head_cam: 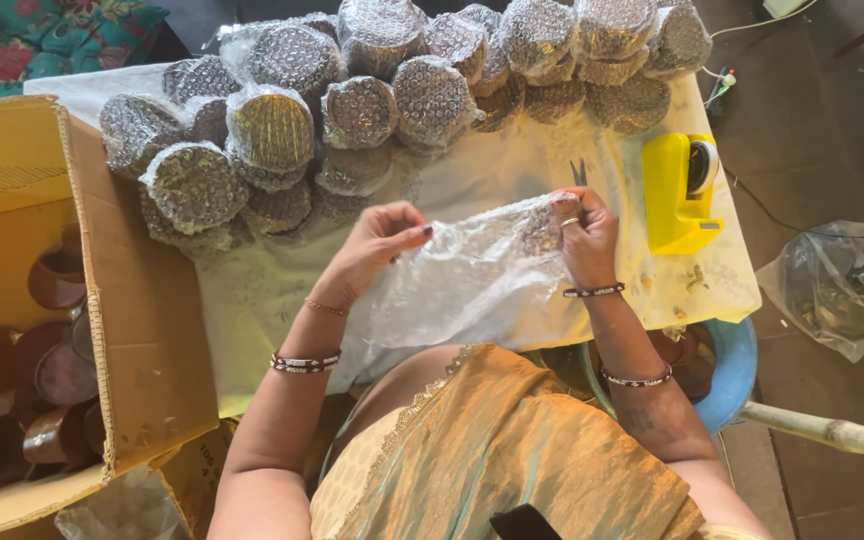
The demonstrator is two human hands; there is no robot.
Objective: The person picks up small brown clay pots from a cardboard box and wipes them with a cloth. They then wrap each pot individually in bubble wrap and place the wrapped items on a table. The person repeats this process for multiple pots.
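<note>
A big pile of round bundles (352,110) wrapped in bubble wrap sits at the far side of the counter (252,290), which has a white cloth on it. A yellow tape holder (677,190) stands on the right, near the right hand. A small pair of scissors (579,172) lies just past that hand. On the left is an open cardboard box (142,330) with brown clay pots (37,370) inside. A clear plastic bag (832,290) lies on the floor at the right.

Nothing blocks the hands. Both arms reach forward over the lap. The left hand (377,245) and the right hand (584,235) are apart, and each one pinches an end of a bubble wrap sheet (467,275). The sheet is stretched between them, just above the near edge of the counter. The right end looks wrapped around something, but I cannot tell what.
</note>
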